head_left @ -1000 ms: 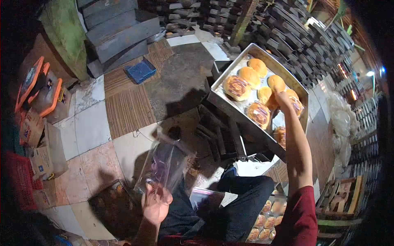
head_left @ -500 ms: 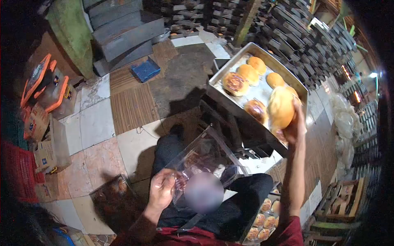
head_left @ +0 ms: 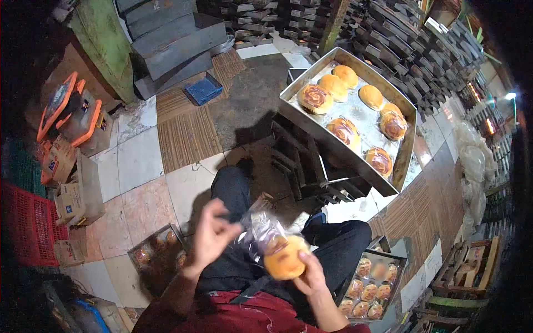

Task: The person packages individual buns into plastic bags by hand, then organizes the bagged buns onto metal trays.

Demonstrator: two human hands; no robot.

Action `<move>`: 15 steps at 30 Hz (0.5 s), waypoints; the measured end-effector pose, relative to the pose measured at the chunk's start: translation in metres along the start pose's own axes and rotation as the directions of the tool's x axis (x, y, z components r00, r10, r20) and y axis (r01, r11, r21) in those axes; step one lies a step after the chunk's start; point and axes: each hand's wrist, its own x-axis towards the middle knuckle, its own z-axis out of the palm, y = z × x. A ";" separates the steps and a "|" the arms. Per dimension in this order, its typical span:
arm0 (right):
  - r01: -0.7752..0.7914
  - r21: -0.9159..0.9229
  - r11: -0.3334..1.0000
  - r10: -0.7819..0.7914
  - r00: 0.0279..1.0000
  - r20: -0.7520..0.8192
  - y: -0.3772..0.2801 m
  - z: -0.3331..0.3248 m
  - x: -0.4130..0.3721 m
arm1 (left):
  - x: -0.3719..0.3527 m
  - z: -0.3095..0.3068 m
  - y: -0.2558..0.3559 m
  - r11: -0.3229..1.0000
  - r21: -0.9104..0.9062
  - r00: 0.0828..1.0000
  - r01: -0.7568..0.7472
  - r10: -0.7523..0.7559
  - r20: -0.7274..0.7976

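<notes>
Above my lap, my right hand [head_left: 311,276] grips a round golden bun [head_left: 285,260] with brown marks on top. A clear plastic bag [head_left: 260,226] lies against the bun's upper left side; how far it covers the bun is hard to tell. My left hand [head_left: 212,236] is slightly blurred beside the bag, its thumb and fingers apart and the fingertips close to the bag's edge. Ahead to the right, a metal tray [head_left: 338,152] carries several buns, some plain and some with brown swirls, such as the swirled bun [head_left: 344,132].
By my right knee stands a tray of wrapped buns [head_left: 368,291]. Another dark tray [head_left: 161,252] sits on the floor at left. A blue tray [head_left: 203,90], red crate [head_left: 30,225] and orange-lidded boxes [head_left: 83,125] lie further left. Stacked dark pans [head_left: 172,44] stand behind.
My right hand has come from the tray to my lap with a bun. The clear plastic my left hand held is now against the bun, and the left fingers have spread.
</notes>
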 end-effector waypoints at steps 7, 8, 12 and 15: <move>0.657 -0.747 0.099 -0.370 0.721 0.586 0.011 0.043 -0.009 | -0.010 0.059 0.059 0.724 -0.645 0.968 -0.243 0.223 -0.115; 0.776 -0.624 0.095 -0.370 0.609 0.701 0.024 0.056 -0.009 | -0.005 0.061 0.069 0.629 -0.734 0.955 -0.255 0.283 -0.089; 0.410 -0.066 0.910 -0.370 0.873 0.317 0.094 -0.060 0.015 | -0.048 0.064 0.054 0.967 -0.123 0.846 0.221 -0.127 0.518; 0.778 0.099 0.620 -0.749 0.550 0.369 -0.006 0.095 -0.017 | -0.069 0.070 0.045 0.940 -0.307 0.702 -0.151 0.320 0.636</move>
